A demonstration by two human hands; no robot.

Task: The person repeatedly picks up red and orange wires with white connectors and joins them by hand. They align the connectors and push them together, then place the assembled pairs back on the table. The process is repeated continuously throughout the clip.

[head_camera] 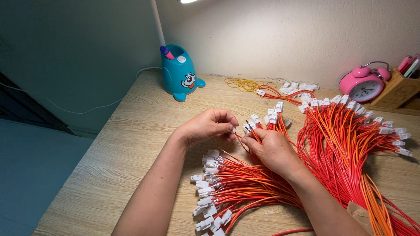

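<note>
**Red Leads Under the Lamp**

Pale wood grain ran across the desk [131, 131], lit from above against a rough cream wall. My left hand [209, 126] was curled shut, its fingertips pinched on a small white connector [234, 130] at the end of a thin red wire [241, 140]. My right hand [273, 150] sat just beside it, thumb and forefinger closed on the same wire a little further along, so the two hands nearly touched.

Beneath my right wrist and fanning toward me lay a bundle of red and orange wires [245, 185], their white plugs [209, 192] crowded below my left hand. Beyond my right hand's knuckles stood a few more plugged leads [273, 116]. To the right of that hand spread a far larger sheaf of wires [345, 144], plug ends pointing away from me.

Farther off past my left hand stood a teal cartoon-faced lamp base [180, 74] with a pen stuck in it. Past my right hand lay yellow rubber bands [243, 84], loose white housings [297, 87], and a pink alarm clock [363, 85] beside a wooden holder [400, 89].
</note>
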